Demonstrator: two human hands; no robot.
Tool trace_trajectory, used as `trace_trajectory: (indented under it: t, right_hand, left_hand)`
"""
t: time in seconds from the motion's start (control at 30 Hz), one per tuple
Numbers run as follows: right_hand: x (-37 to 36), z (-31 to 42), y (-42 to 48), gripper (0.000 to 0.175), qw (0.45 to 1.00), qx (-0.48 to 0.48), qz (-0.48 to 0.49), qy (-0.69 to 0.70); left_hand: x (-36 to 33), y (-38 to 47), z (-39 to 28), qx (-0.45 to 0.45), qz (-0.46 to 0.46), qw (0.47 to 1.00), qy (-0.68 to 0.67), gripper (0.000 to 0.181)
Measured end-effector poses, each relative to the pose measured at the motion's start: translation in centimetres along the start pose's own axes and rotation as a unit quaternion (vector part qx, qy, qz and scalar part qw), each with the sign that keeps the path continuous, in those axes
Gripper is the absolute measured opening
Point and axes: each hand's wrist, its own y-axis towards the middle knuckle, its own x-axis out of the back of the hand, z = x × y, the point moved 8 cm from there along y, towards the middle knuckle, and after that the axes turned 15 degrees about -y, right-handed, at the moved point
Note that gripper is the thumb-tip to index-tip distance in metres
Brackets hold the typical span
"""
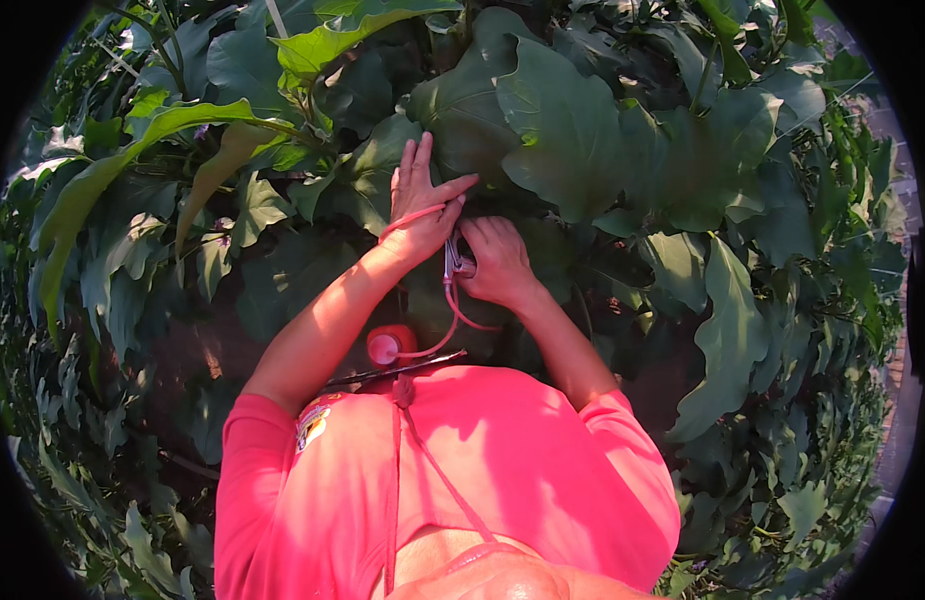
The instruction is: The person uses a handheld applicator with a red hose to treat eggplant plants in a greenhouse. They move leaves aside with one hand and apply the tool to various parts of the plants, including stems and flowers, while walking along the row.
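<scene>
My left hand [419, 199] lies spread among the leaves, its fingers pointing up and the thumb out to the right. A pink cord [410, 221] loops around it near the wrist. Just to its right, my right hand [500, 251] is curled around a silver metal hand tool [451, 259], whose working end is hidden by the hands. From the tool's lower end a thin pink tube or cord [453, 315] curves down to a small red container [393, 343] with a pale cap. Large lobed leaves [470, 105], apparently eggplant, surround both hands.
Dense foliage [732, 157] closes in on every side, with small purple flowers [201, 133] at left. A dark, narrow strip [395, 369] lies before my pink shirt [470, 450], where a cord [447, 480] hangs from the neck. Paving [894, 360] shows at the right edge.
</scene>
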Motion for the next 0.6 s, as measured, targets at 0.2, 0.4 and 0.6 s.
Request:
trace_trajectory:
  t: [0.2,0.4,0.6]
  right_hand:
    - [-0.7,-0.5,0.2,0.053,0.999,-0.02,-0.023,0.037]
    - [-3.4,-5.7,-2.3,0.043,0.972,-0.216,-0.013,0.087]
    - [-9.6,-9.7,-3.0,0.029,0.941,-0.285,-0.032,0.178]
  left_hand:
    - [2.9,0.5,3.7,0.054,-0.08,0.994,0.058,0.035]
    - [4.2,1.2,4.6,0.022,-0.112,0.993,0.008,0.03]
    - [5.1,2.6,6.0,0.069,-0.104,0.992,-0.019,0.036]
